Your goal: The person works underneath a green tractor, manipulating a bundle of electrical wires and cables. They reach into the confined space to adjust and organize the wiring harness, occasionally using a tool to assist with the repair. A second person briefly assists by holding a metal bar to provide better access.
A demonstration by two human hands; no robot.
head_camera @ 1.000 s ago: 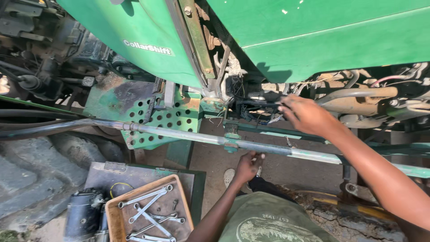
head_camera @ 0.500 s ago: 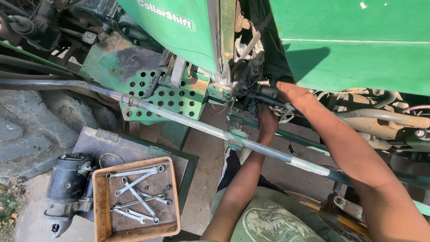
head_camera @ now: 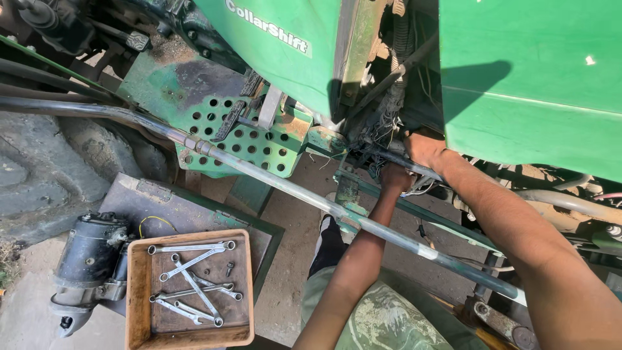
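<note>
Both my hands reach into the gap between two green tractor body panels (head_camera: 518,78), where a bundle of loose wires (head_camera: 382,133) hangs. My right hand (head_camera: 424,148) is closed around a dark hose (head_camera: 389,157) that runs through the gap; its fingertips are hidden in shadow. Just below it, my left hand (head_camera: 395,178) presses up under the same hose among the wires, its fingers out of sight. A long grey steel rod (head_camera: 285,188) crosses diagonally in front of my forearms.
A perforated green step plate (head_camera: 249,139) with pedals sits left of the gap. Lower left, a wooden tray (head_camera: 136,291) holds several wrenches on a metal box, beside a dark starter motor (head_camera: 87,259). A large tyre (head_camera: 39,175) fills the left edge.
The camera has moved closer and to the right. My left hand has risen from the steel rod into the wires; my right hand has gone deeper into the gap.
</note>
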